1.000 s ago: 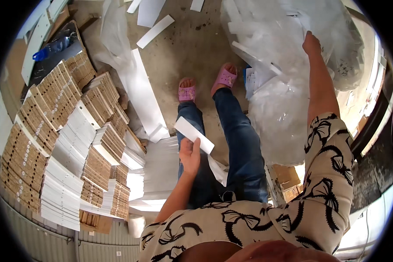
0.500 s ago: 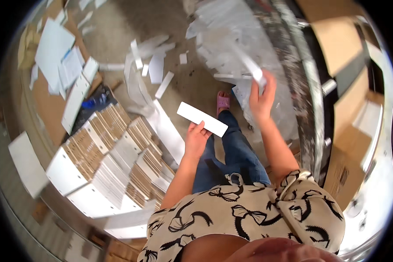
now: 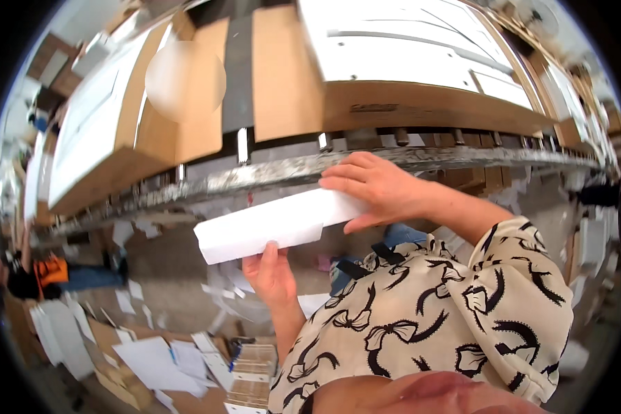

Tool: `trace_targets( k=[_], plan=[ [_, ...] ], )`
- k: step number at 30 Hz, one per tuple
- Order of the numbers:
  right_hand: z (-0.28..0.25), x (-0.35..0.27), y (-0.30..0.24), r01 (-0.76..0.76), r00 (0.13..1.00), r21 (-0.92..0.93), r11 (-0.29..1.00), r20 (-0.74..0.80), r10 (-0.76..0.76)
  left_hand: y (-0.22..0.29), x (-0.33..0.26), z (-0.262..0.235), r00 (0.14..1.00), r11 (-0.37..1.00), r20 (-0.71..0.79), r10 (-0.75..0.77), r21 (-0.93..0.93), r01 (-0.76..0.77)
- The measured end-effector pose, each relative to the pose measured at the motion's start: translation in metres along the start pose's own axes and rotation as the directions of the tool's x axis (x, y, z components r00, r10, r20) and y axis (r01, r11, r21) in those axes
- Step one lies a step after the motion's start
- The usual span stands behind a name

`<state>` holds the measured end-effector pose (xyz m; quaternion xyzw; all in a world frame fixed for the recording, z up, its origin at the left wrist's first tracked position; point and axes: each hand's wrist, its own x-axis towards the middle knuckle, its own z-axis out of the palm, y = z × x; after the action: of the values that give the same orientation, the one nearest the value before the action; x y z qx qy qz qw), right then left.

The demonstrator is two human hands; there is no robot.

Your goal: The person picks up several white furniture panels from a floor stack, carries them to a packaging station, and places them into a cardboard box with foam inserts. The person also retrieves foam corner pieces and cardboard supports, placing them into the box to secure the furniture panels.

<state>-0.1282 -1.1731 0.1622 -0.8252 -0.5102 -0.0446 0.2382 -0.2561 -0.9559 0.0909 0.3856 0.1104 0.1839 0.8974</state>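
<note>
A long white piece of packing, likely foam, [image 3: 259, 226] spans the space between my hands in front of my chest. My left hand [image 3: 272, 276] grips it from below near the middle, thumb laid on its near face. My right hand [image 3: 383, 193] is closed around the right end, fingers above and thumb below. A step in the outline near the right hand suggests a second white strip [image 3: 338, 207] overlapping the first; where the two meet is partly hidden.
Beyond my hands a worn metal rail [image 3: 221, 181] edges a roller conveyor. On it stand open cardboard cartons with white panels [image 3: 421, 52]. White sheets [image 3: 162, 362] and stacked boards [image 3: 252, 386] lie at lower left. Another person in an orange vest [image 3: 52, 271] is at far left.
My view has swung from the littered floor to the conveyor. My right hand, earlier apart with a blurred white strip, has come to the right end of the piece in my left hand.
</note>
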Motion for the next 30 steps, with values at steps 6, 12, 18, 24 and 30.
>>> trace_targets(
  k=[6, 12, 18, 24, 30],
  plan=[
    [-0.125, -0.091, 0.086, -0.363, 0.915, 0.050, 0.930, -0.171, 0.366, -0.027, 0.028, 0.155, 0.915, 0.995, 0.403, -0.001, 0.092, -0.040],
    [-0.261, -0.299, 0.314, -0.628, 0.758, 0.000, 0.779, -0.231, 0.611, -0.100, 0.069, 0.303, 0.925, 0.914, 0.349, -0.152, 0.407, -0.004],
    [-0.294, -0.325, 0.414, -0.713, 0.680, -0.285, 0.640, -0.059, 0.731, -0.177, 0.138, 0.368, 0.916, 0.729, 0.170, -0.363, 0.664, 0.165],
    [-0.274, -0.281, 0.417, -0.601, 0.701, -0.452, 0.659, 0.098, 0.707, -0.220, 0.153, 0.391, 0.879, 0.581, 0.106, -0.466, 0.785, 0.214],
    [-0.244, -0.302, 0.425, -0.535, 0.816, -0.345, 0.772, 0.026, 0.577, -0.231, 0.167, 0.407, 0.862, 0.518, 0.133, -0.489, 0.840, 0.164]
  ],
)
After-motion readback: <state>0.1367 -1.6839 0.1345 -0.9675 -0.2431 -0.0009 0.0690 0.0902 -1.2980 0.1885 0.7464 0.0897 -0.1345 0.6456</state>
